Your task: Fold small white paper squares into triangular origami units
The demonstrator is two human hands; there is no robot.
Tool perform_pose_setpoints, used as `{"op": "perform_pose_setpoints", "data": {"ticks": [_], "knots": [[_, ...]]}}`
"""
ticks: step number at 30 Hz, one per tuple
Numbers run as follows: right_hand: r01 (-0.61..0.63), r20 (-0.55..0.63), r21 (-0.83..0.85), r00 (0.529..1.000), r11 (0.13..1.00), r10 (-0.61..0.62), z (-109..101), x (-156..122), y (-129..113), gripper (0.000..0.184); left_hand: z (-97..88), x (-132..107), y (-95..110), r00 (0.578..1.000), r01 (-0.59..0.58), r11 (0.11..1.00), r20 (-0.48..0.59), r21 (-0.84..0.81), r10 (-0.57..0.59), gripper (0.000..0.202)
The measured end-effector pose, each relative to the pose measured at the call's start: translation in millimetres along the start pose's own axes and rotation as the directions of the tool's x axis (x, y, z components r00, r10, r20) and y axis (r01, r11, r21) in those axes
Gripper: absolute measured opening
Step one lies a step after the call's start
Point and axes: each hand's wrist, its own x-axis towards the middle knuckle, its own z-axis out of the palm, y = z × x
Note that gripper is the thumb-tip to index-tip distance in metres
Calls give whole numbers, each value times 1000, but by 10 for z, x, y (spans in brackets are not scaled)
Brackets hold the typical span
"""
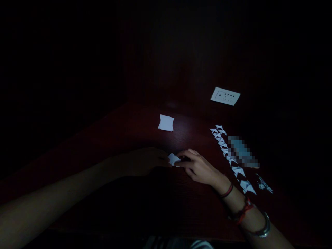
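A small piece of folded white paper [173, 159] lies low over the dark red table, between my two hands. My left hand [149, 161], in deep shadow, closes its fingertips on the paper's left side. From the right, the thumb and fingers of my right hand [198, 166] press on the paper's other edge. Its exact folds are partly covered by my fingers. Beyond my hands sits a stack of square white paper sheets [166, 123]. A row of folded white paper pieces [224, 148] runs along the table to the right of my right hand.
A blurred-out flat object [243, 152] lies beside the row of folded pieces. Nearer to me is a small white tangled item [264, 183] that I cannot make out. A white socket plate [225, 96] is on the dark wall behind. The surroundings are very dark.
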Motion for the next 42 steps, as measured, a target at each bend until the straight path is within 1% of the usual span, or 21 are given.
{"op": "perform_pose_setpoints", "data": {"ticks": [3,7,11,13,16,20,23,29,34,38,42], "knots": [[18,4,-11,1000,1000,-18,-21,14,-13,32,-33,14,33,1000,11,1000,1,-3,-11,55],[48,4,15,999,999,-48,-52,7,-25,30,-82,38,67,1000,2,1000,5,-16,-2,48],[43,-14,55,999,998,-42,-52,-8,-26,22,-96,41,59,1000,-13,999,15,-38,14,44],[38,-14,76,999,996,-37,-43,-8,-23,20,-85,29,47,1000,-10,999,9,-33,10,46],[36,-5,87,999,996,-36,-30,-3,-18,23,-67,13,40,1000,-3,1000,-4,-15,3,50],[39,23,82,999,996,-41,-20,1,-12,25,-66,23,49,999,-26,999,-25,-23,25,42],[43,39,75,998,996,-46,-17,1,-14,26,-66,39,44,999,-47,998,-26,-33,46,41],[63,43,86,997,994,-67,-26,4,-15,26,-83,65,59,999,-39,998,-9,-57,39,42],[52,39,141,998,989,-58,-31,-10,-9,23,-131,65,118,999,-1,996,-43,-87,-2,34],[38,42,144,998,989,-45,-36,-17,-13,28,-104,40,102,999,2,999,-41,-53,-5,30],[23,53,118,998,993,-29,-32,-16,-10,27,-71,32,81,999,9,999,-36,-35,-10,28]]}}
